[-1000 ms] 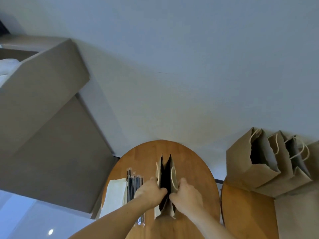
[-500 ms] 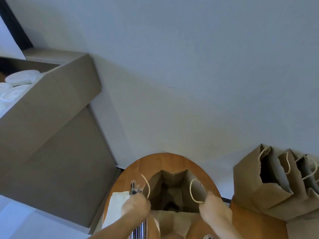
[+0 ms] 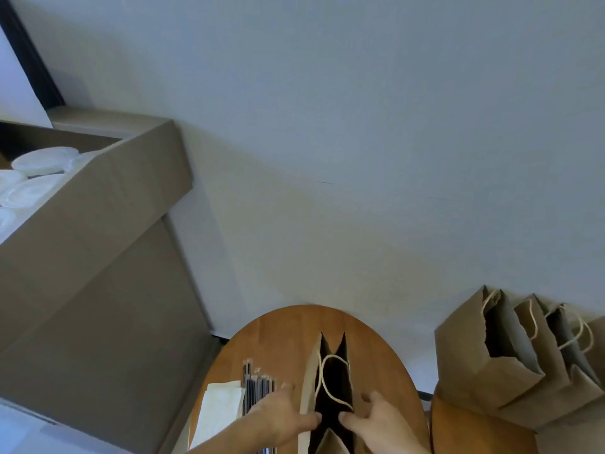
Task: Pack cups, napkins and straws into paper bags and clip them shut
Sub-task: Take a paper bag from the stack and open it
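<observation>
The light, flimsy brown paper bag [image 3: 307,385] between the fingers [image 3: 309,420] looks crushable, so the left hand [image 3: 278,417] and right hand [image 3: 379,419] sensibly pinch its top rims.

Brown paper bag [image 3: 309,385] stood upright with its mouth squeezed into a narrow slit. Wrapped straws [image 3: 254,388] lay just left of it, white napkins [image 3: 221,411] stacked further left.

A plain pale wall [image 3: 360,126] with a dark frame [image 3: 29,57] at upper left. A round wooden worktop [image 3: 284,335] stands below, with a second worktop [image 3: 474,430] just to its right.
</observation>
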Motion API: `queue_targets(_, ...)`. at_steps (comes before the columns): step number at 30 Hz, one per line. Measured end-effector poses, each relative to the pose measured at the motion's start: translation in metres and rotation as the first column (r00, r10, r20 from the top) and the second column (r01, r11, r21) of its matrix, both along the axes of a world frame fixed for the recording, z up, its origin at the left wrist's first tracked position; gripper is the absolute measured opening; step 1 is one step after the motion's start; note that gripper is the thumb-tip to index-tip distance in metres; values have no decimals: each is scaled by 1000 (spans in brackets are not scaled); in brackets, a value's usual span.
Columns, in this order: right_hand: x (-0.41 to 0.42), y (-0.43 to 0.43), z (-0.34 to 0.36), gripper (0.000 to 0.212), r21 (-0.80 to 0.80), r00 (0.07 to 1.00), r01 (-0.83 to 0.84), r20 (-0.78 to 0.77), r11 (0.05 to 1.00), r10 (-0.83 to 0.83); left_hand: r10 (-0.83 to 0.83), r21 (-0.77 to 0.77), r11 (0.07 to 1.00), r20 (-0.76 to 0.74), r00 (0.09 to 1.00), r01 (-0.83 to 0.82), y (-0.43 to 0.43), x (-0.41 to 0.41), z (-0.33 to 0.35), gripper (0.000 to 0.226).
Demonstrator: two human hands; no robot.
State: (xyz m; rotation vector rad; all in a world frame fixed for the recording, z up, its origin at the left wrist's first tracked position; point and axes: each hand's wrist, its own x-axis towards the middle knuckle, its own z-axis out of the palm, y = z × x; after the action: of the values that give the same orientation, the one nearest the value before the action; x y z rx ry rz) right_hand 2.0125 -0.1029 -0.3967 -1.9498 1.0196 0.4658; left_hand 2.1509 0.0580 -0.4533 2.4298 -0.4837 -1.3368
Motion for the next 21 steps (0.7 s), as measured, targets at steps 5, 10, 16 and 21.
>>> queue_targets(5, 3, -6, 4, 90, 180, 999, -38, 40, 983, 32, -136, -38, 990, 7, 991, 137, 7, 13, 34, 120)
queue_targets(10, 28, -27, 27, 86, -46, 987, -152, 55, 987, 154, -319, 81, 947, 315, 894, 309, 4, 38, 95, 101)
queue_targets(16, 98, -26, 80, 68, -351, 900, -261, 248, 899, 358, -300, 166, 953, 652, 696, 255, 2, 78, 166, 75)
queue_targets(21, 161, 2, 127, 66, -447, 787, -395, 285, 803, 546, -189, 127, 981, 766, 615, 143, 32, 110, 227, 75)
